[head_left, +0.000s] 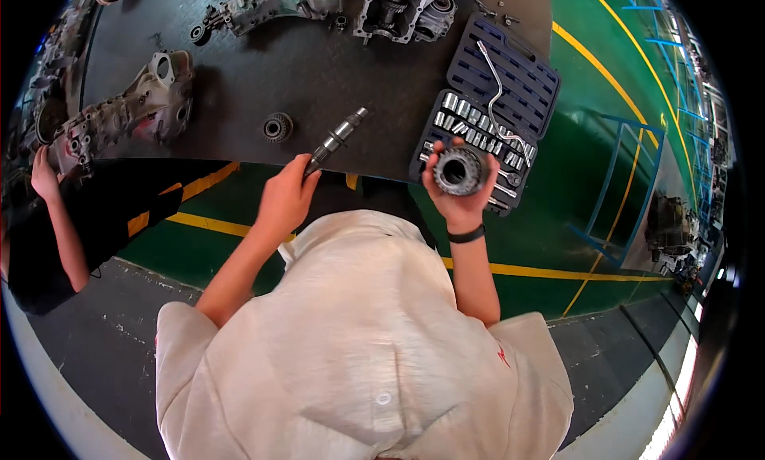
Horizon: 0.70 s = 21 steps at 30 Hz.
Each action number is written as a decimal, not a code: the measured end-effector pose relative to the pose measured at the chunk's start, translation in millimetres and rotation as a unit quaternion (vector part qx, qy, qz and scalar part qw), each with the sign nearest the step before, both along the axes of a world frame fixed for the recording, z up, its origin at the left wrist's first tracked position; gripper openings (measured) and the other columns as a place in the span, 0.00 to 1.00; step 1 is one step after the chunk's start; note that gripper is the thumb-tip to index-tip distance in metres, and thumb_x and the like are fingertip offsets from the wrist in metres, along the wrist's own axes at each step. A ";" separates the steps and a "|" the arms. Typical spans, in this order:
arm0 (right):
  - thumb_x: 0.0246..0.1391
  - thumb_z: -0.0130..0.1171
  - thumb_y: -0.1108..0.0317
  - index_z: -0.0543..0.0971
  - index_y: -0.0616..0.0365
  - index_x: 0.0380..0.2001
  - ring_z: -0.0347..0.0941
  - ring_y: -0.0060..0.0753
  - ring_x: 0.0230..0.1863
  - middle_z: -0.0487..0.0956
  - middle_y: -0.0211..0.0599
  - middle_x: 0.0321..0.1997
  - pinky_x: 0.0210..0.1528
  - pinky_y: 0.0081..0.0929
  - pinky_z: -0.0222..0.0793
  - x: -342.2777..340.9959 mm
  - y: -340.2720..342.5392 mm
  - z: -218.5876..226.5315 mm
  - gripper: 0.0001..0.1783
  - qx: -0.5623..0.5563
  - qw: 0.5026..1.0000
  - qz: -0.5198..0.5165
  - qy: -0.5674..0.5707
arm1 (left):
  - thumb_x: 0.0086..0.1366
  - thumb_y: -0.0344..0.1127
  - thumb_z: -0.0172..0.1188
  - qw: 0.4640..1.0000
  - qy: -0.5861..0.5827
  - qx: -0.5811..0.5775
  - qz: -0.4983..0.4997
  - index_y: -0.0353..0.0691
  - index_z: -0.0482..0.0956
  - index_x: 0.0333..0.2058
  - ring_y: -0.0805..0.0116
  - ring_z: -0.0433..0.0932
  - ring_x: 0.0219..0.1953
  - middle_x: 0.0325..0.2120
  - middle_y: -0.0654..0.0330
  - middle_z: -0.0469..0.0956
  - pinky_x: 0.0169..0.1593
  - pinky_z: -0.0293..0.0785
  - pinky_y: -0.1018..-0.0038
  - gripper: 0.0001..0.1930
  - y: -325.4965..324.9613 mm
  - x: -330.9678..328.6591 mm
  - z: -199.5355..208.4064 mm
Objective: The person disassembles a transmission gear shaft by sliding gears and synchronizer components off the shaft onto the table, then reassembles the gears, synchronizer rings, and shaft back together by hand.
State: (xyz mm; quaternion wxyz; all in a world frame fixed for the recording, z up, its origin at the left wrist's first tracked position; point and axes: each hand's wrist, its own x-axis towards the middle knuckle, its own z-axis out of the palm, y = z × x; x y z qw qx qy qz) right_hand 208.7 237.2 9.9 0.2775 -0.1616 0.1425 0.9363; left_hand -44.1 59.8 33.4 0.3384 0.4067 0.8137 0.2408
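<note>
My left hand (284,195) is closed around the lower end of a steel splined shaft (341,137), which tilts up and to the right above the table's near edge. In my right hand (462,211) is a thick toothed gear (460,171), its dark bore facing up and my fingers wrapped round its sides. The gear is held over the near part of an open socket set case (496,81). A smaller gear (277,127) lies on the dark table, left of the shaft and apart from both hands.
A cranked speed handle (496,93) lies across the case. Gearbox housings stand at the table's left (159,101) and far side (287,1), with an opened housing (394,9) beside them. At left, a co-worker's hand (45,173) touches a housing. A blue frame (613,189) stands right.
</note>
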 end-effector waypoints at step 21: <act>0.58 0.49 0.43 0.76 0.57 0.53 0.69 0.61 0.60 0.75 0.52 0.57 0.68 0.61 0.60 -29.4 -30.5 -15.1 0.31 0.081 0.994 0.069 0.014 | 0.64 0.32 0.61 0.970 0.108 -0.065 -0.210 0.40 0.74 0.50 0.55 0.78 0.32 0.30 0.56 0.74 0.33 0.73 0.62 0.16 2.3 33.2 146.3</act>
